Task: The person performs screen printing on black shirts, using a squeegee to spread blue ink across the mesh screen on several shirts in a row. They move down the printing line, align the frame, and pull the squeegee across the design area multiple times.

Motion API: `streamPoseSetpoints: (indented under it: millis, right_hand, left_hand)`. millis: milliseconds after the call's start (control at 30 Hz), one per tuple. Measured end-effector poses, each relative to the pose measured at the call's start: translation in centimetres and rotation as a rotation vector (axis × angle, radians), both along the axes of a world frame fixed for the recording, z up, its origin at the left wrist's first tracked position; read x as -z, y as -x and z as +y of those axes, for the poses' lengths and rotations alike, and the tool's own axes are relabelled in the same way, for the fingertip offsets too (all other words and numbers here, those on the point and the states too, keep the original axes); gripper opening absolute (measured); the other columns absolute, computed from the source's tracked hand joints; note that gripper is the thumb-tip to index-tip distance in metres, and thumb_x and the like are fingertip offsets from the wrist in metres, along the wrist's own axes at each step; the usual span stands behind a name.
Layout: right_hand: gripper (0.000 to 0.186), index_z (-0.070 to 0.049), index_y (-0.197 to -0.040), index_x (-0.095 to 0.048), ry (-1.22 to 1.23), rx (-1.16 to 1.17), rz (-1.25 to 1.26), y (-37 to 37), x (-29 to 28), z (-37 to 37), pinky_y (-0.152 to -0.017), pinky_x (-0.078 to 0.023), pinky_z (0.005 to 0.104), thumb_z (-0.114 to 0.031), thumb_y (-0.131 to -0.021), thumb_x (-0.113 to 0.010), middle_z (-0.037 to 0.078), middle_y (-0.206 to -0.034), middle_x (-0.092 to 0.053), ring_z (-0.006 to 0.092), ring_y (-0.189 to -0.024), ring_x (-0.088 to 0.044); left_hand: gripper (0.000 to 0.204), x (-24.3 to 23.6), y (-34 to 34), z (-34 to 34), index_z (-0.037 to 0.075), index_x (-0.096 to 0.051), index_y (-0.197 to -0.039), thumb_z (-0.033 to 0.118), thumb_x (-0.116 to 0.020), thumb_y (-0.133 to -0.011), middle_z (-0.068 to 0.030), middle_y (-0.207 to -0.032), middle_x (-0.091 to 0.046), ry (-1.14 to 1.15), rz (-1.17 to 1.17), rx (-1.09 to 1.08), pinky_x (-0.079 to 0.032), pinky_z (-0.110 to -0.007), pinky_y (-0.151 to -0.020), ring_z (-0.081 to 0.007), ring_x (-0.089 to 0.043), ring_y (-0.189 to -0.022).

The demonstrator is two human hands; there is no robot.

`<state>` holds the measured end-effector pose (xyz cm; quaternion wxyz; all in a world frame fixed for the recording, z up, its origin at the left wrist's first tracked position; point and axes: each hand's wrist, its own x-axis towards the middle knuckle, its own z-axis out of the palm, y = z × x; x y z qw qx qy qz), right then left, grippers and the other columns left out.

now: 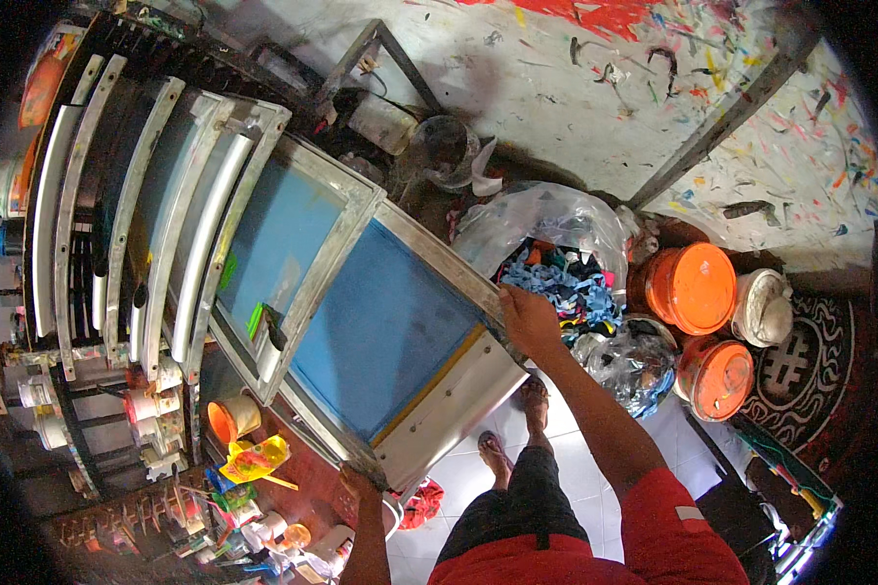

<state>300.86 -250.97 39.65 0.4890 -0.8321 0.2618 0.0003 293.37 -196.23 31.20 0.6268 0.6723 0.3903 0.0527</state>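
A screen-printing frame (458,429) with blue mesh and a pale border slants across the middle. My right hand (529,320) is closed round its right edge, close to the near corner. At the near left corner, my left hand (363,482) grips the same frame; its fingers are partly hidden. The far part of this frame lies under a second framed screen (293,219) with lighter blue mesh. On that screen rests a squeegee (266,336) with bright green ink along it.
More screens stand in a rack (171,234) at the left. Paint pots and a yellow container (257,458) crowd the lower left. Orange-lidded buckets (702,288) and a clear plastic bag (556,224) of cloth scraps sit at the right. White tiles (571,478) floor my feet.
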Motion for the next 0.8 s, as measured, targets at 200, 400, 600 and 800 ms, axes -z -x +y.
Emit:
streamPoseSetpoints:
  millis: [200, 400, 600, 800]
  right_hand:
    - [0.042, -0.003, -0.108, -0.063, 0.026, -0.003, 0.034, 1.3, 2.1, 1.0, -0.080, -0.049, 0.0512, -0.034, -0.098, -0.037, 0.024, -0.091, -0.065, 0.0429, -0.086, -0.062]
    - [0.040, -0.005, -0.115, -0.063, -0.010, 0.069, -0.018, 2.9, 2.7, 2.7, -0.081, -0.049, 0.0474, -0.032, -0.098, -0.040, 0.024, -0.093, -0.065, 0.0402, -0.089, -0.063]
    - [0.039, -0.007, -0.116, -0.062, -0.020, 0.045, 0.068, 4.1, 1.4, 2.8, -0.078, -0.050, 0.0503, -0.032, -0.098, -0.038, 0.023, -0.094, -0.066, 0.0413, -0.086, -0.063]
    - [0.038, -0.007, -0.115, -0.062, -0.005, 0.055, 0.052, 4.6, 0.9, 3.2, -0.076, -0.050, 0.0497, -0.031, -0.097, -0.039, 0.023, -0.090, -0.065, 0.0414, -0.083, -0.063]
  left_hand:
    - [0.047, -2.4, 1.6, 0.5, 0.001, -0.053, -0.118, 0.042, -0.038, -0.099, -0.0145, -0.106, -0.059, -0.140, -0.060, 0.267, -0.051, -0.043, -0.080, -0.0274, -0.060, -0.091]
    - [0.048, 0.6, 2.0, 6.9, 0.003, -0.053, -0.119, 0.043, -0.040, -0.098, -0.0138, -0.111, -0.057, 0.115, -0.029, 0.195, -0.050, -0.041, -0.085, -0.0267, -0.058, -0.097]
    - [0.045, 2.3, 2.3, 6.5, 0.012, -0.056, -0.113, 0.052, -0.046, -0.095, -0.0059, -0.106, -0.056, 0.054, 0.000, 0.027, -0.050, -0.033, -0.081, -0.0195, -0.056, -0.095]
    - [0.036, 2.0, 2.6, 8.3, 0.003, -0.057, -0.108, 0.035, -0.042, -0.097, -0.0109, -0.095, -0.062, 0.108, -0.036, 0.146, -0.053, -0.039, -0.070, -0.0246, -0.062, -0.080]
